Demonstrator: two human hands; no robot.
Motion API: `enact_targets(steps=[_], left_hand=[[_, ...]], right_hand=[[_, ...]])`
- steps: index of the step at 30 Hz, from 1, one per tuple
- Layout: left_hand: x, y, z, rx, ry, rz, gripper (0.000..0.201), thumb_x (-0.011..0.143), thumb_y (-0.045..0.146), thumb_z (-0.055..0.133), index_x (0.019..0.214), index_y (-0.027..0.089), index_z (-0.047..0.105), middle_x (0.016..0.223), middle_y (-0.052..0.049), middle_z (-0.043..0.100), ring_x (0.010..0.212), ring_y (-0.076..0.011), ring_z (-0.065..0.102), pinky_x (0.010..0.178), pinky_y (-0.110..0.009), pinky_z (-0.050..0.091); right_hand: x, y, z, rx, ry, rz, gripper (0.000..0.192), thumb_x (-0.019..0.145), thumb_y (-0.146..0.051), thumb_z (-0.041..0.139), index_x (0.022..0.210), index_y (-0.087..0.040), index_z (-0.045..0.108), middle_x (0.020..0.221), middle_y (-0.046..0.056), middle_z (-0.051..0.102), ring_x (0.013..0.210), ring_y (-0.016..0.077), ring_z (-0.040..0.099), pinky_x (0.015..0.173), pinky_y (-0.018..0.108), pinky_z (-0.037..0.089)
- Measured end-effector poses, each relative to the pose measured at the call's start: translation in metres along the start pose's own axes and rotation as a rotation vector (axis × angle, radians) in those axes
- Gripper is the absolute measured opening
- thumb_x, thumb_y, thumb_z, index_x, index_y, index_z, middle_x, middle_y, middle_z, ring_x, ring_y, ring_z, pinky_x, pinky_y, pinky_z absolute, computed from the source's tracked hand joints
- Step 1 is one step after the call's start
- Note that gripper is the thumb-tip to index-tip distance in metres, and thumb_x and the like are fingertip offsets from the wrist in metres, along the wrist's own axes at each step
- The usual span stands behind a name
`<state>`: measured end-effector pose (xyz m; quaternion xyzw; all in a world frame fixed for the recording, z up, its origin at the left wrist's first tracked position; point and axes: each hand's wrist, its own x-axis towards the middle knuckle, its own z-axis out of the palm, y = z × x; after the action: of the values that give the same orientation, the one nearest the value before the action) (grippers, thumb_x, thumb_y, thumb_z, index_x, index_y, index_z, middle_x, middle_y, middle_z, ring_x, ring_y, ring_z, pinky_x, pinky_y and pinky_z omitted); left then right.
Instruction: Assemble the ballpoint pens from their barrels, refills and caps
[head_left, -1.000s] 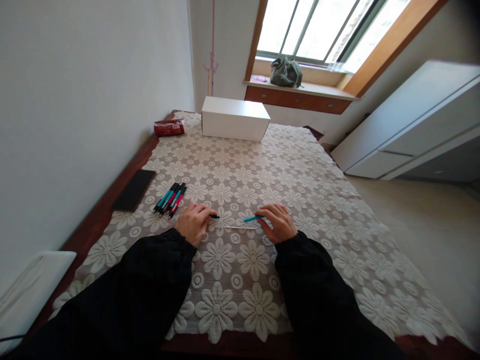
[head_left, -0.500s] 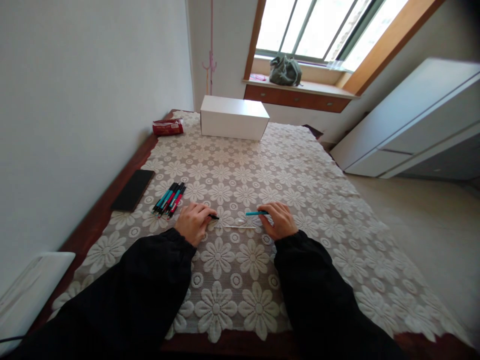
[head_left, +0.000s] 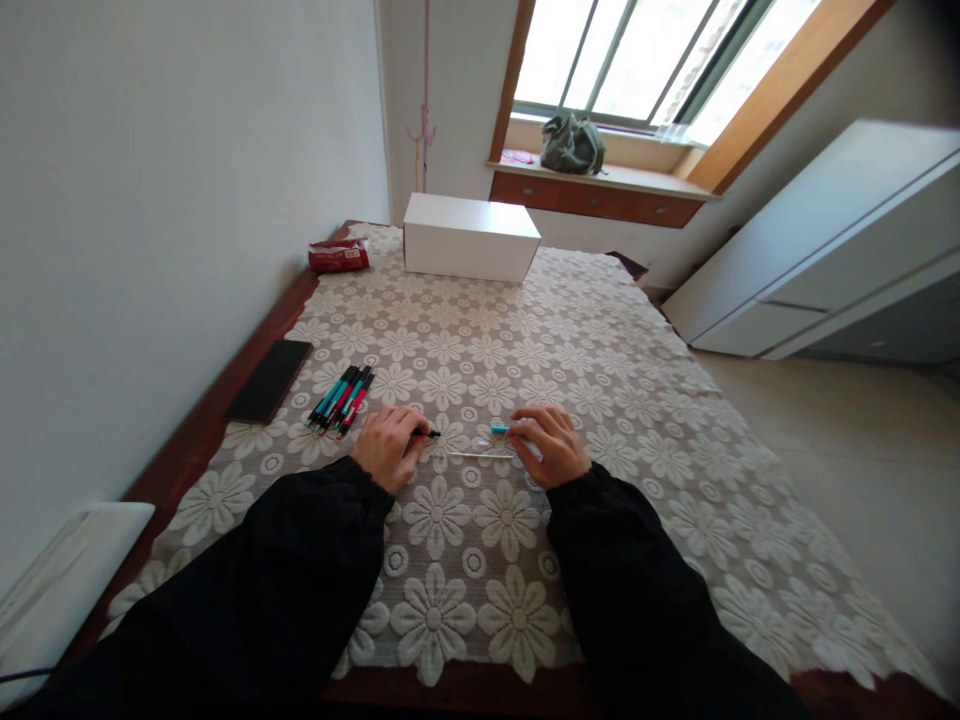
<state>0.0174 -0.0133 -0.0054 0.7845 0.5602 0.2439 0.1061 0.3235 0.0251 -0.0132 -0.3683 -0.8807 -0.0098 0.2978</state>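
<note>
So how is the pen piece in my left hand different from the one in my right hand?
The piece in the left hand is black; the one in the right hand is teal. The black piece shows only a short, thin tip past the fingers, while the teal piece looks thicker. The black tip points right, the teal end points left, so they face each other. Both are held low over the lace tablecloth, above a thin clear refill.

Both my arms reach forward in black sleeves, forearms angled inward so the hands sit near each other but apart. My left hand (head_left: 388, 445) lies knuckles up, fingers curled, thumb and forefinger pinched together in a tight grip. My right hand (head_left: 550, 445) mirrors it, fingers bent and closed at the tips, wrist low.
</note>
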Motion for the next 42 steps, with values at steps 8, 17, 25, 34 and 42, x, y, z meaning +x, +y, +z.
enact_targets(steps=[8, 17, 25, 34, 42], left_hand=[[-0.001, 0.006, -0.006, -0.058, 0.007, 0.102, 0.013, 0.083, 0.022, 0.067, 0.095, 0.024, 0.071, 0.116, -0.006, 0.069, 0.115, -0.0271, 0.057, 0.099, -0.043, 0.045], [-0.002, 0.006, -0.004, -0.025, -0.033, 0.100, 0.006, 0.082, 0.029, 0.071, 0.086, 0.025, 0.074, 0.123, -0.005, 0.068, 0.122, -0.0299, 0.053, 0.103, -0.049, 0.042], [-0.002, 0.005, -0.007, -0.007, -0.028, 0.118, 0.003, 0.081, 0.026, 0.070, 0.081, 0.025, 0.073, 0.120, -0.004, 0.069, 0.117, -0.0285, 0.055, 0.098, -0.046, 0.045], [0.000, 0.005, -0.010, -0.056, 0.010, 0.104, 0.010, 0.075, 0.016, 0.066, 0.078, 0.024, 0.072, 0.117, -0.003, 0.070, 0.117, -0.0274, 0.057, 0.102, -0.046, 0.045], [0.002, -0.004, -0.002, -0.065, -0.004, 0.033, 0.020, 0.080, 0.009, 0.060, 0.078, 0.024, 0.072, 0.114, -0.002, 0.073, 0.113, -0.0249, 0.061, 0.099, -0.045, 0.047]], right_hand=[[0.002, -0.014, 0.003, 0.021, -0.121, -0.044, 0.008, 0.093, -0.028, 0.062, 0.093, -0.024, 0.070, 0.089, 0.004, 0.066, 0.090, 0.0213, 0.057, 0.084, 0.037, 0.041], [0.002, -0.016, 0.007, 0.058, -0.192, -0.061, 0.010, 0.093, -0.025, 0.060, 0.085, -0.022, 0.064, 0.084, 0.004, 0.065, 0.085, 0.0204, 0.054, 0.077, 0.035, 0.037], [0.002, -0.017, 0.007, 0.062, -0.177, -0.060, 0.010, 0.093, -0.024, 0.058, 0.084, -0.022, 0.062, 0.080, 0.003, 0.065, 0.078, 0.0190, 0.054, 0.075, 0.034, 0.037], [0.001, -0.024, 0.002, 0.124, -0.140, -0.084, 0.016, 0.094, -0.032, 0.062, 0.106, -0.024, 0.068, 0.120, 0.008, 0.070, 0.110, 0.0251, 0.060, 0.092, 0.042, 0.045], [0.001, -0.026, 0.008, 0.064, -0.170, -0.112, 0.021, 0.099, -0.029, 0.055, 0.111, -0.026, 0.072, 0.125, 0.003, 0.072, 0.109, 0.0236, 0.060, 0.092, 0.041, 0.045]])
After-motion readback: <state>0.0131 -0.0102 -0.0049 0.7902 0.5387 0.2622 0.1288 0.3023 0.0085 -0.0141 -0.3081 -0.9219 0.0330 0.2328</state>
